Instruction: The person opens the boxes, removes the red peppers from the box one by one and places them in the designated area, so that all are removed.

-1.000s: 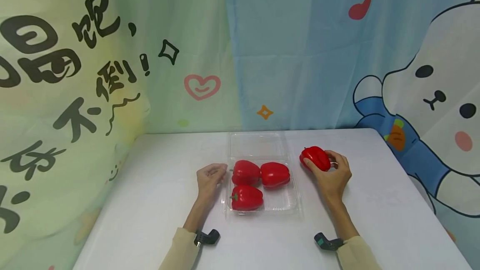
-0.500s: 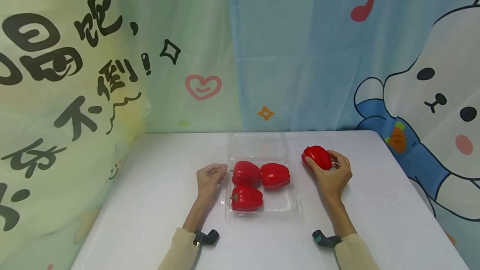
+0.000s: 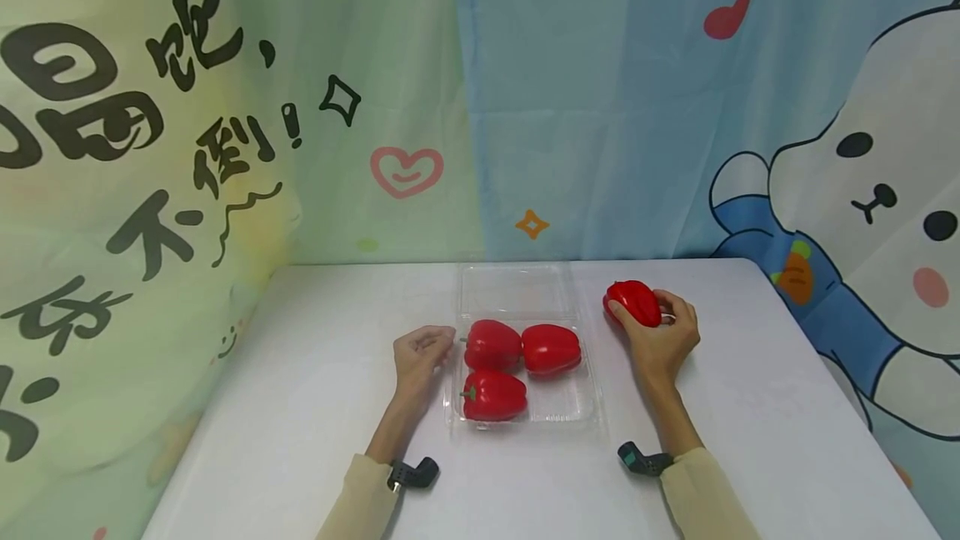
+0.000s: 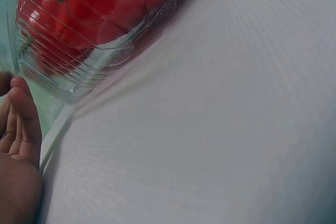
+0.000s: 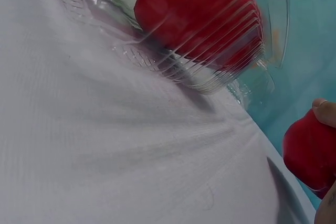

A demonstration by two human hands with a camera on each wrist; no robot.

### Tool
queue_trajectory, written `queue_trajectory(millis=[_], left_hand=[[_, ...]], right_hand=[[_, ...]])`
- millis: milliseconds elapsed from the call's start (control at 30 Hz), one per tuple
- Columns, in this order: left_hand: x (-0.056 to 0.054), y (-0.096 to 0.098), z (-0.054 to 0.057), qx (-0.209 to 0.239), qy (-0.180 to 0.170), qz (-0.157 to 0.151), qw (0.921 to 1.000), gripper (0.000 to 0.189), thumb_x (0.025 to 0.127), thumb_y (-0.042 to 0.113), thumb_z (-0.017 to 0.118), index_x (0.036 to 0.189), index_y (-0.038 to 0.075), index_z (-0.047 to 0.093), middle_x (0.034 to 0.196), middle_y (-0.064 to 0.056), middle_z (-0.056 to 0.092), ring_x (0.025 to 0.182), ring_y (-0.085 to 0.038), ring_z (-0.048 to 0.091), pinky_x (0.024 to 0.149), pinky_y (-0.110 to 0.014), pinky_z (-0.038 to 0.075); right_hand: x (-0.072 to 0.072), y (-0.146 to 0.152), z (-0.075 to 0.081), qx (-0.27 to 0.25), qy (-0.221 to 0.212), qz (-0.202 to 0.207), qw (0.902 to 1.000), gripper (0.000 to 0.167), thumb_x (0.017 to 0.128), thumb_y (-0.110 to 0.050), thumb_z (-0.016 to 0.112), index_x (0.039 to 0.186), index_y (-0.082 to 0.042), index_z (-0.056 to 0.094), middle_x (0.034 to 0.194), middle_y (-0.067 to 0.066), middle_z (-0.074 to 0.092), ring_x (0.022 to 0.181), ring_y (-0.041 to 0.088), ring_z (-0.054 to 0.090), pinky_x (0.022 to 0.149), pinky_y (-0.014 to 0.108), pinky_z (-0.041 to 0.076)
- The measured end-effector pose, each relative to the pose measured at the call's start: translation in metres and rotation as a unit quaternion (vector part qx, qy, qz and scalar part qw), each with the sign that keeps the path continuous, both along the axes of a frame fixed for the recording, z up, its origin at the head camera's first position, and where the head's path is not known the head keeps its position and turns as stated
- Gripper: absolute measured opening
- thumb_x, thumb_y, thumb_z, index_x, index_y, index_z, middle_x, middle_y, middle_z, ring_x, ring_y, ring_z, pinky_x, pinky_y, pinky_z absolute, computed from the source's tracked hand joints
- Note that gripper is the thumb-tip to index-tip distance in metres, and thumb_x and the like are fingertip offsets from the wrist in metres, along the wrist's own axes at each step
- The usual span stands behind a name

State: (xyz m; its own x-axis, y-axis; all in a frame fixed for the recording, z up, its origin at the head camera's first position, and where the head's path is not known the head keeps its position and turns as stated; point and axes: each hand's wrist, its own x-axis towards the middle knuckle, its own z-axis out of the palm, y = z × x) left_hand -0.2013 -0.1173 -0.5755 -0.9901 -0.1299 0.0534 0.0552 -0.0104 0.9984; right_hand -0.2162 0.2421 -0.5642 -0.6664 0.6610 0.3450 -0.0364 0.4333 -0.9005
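Note:
To the right of the clear plastic box (image 3: 558, 402), my right hand (image 3: 663, 340) grips a glossy red bell pepper (image 3: 636, 302), thumb on the near side and fingers round the far side. In the right wrist view that bell pepper (image 5: 310, 153) shows at the right edge, with a dark shadow on the cloth beneath. My left hand (image 3: 420, 361) pinches the box's left rim, thumb and forefinger meeting there. Three more red bell peppers lie in the box: one at back left (image 3: 492, 345), one at back right (image 3: 551, 349), one at front left (image 3: 493, 396) with a green stem.
The box's clear lid (image 3: 513, 290) lies folded back toward the table's far edge. A white cloth covers the table (image 3: 300, 440). Behind it hangs a printed curtain (image 3: 585, 107) with a bear figure on the right.
My right hand has moved slightly away from me with the bell pepper, which now sits a little higher in the head view. The left hand and the box have stayed put.

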Motion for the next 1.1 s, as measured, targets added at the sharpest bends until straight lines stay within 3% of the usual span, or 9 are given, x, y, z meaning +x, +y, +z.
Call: queue_trajectory(millis=[133,300,367,567,833,1100], left_hand=[[-0.001,0.000,0.000,0.000,0.001,0.000,1.0000,0.019,0.101,0.019,0.078,0.105,0.001,0.081,0.093,-0.027,0.077,0.071,-0.010,0.069,0.069,-0.020,0.059],[-0.001,0.000,0.000,0.010,0.000,0.000,0.9999,0.019,0.101,0.017,0.078,0.106,0.000,0.081,0.094,-0.030,0.077,0.071,-0.011,0.069,0.069,-0.020,0.059],[-0.001,0.000,0.000,0.012,-0.001,0.000,0.9999,0.018,0.101,0.016,0.077,0.107,-0.001,0.081,0.095,-0.030,0.077,0.071,-0.011,0.069,0.069,-0.020,0.059],[0.000,0.000,-0.001,0.006,-0.003,0.000,1.0000,0.021,0.101,0.020,0.078,0.107,0.000,0.081,0.095,-0.028,0.077,0.073,-0.011,0.070,0.071,-0.021,0.060],[0.000,0.001,0.000,0.006,-0.003,0.001,1.0000,0.021,0.101,0.020,0.078,0.107,0.000,0.081,0.095,-0.028,0.077,0.073,-0.011,0.071,0.072,-0.021,0.060],[0.000,0.000,-0.002,-0.001,-0.005,0.002,1.0000,0.024,0.102,0.024,0.078,0.108,0.001,0.081,0.096,-0.026,0.078,0.074,-0.012,0.072,0.074,-0.021,0.062]], right_hand=[[-0.002,-0.002,0.000,-0.008,-0.005,-0.010,0.9999,0.064,0.086,-0.033,0.094,0.140,-0.012,0.067,0.142,0.009,0.067,0.124,0.011,0.057,0.099,0.021,0.052],[-0.005,-0.003,-0.002,-0.017,-0.015,-0.018,0.9996,0.063,0.087,-0.032,0.094,0.140,-0.012,0.066,0.143,0.008,0.066,0.125,0.012,0.056,0.109,0.046,0.059],[-0.006,-0.002,-0.003,-0.019,-0.015,-0.020,0.9995,0.064,0.087,-0.032,0.094,0.140,-0.012,0.066,0.143,0.008,0.066,0.125,0.012,0.056,0.109,0.050,0.059],[-0.009,-0.003,-0.005,-0.021,-0.010,-0.024,0.9995,0.064,0.086,-0.035,0.095,0.139,-0.013,0.067,0.141,0.007,0.067,0.124,0.012,0.056,0.107,0.043,0.060],[-0.013,-0.004,-0.007,-0.036,-0.011,-0.026,0.9989,0.066,0.086,-0.035,0.095,0.141,-0.013,0.065,0.144,0.007,0.066,0.128,0.014,0.056,0.110,0.051,0.059],[-0.014,-0.007,-0.006,-0.048,-0.008,-0.028,0.9984,0.067,0.085,-0.037,0.095,0.141,-0.016,0.065,0.143,0.006,0.066,0.126,0.013,0.056,0.110,0.046,0.058]])
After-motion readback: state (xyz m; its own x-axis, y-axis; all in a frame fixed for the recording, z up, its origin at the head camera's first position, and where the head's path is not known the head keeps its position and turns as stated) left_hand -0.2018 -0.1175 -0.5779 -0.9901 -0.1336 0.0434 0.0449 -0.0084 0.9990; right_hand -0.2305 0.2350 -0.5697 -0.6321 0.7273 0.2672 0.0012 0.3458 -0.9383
